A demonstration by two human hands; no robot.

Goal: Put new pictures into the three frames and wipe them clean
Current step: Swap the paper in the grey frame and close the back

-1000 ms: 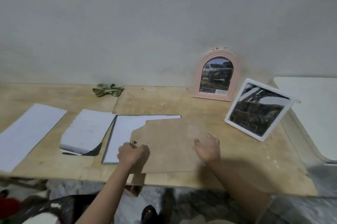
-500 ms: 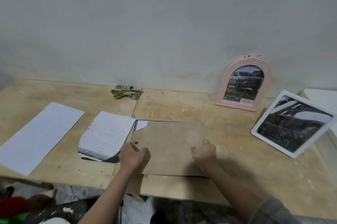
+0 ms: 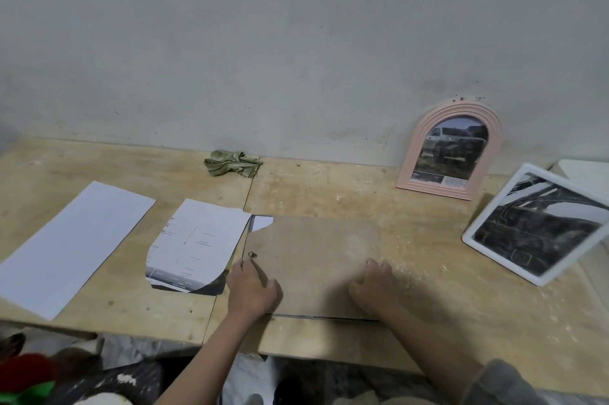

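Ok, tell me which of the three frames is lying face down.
The one under both hands, the frame with the brown backing board up. The pink arched frame and the white square frame stand upright, pictures showing.

The backing board lies on the table; papers left, two frames right, cloth behind.

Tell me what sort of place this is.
Probably a makeshift home workbench: a bare plywood table against a scuffed plaster wall. A pink arched frame leans on the wall, and a crumpled green cloth lies near loose paper sheets.
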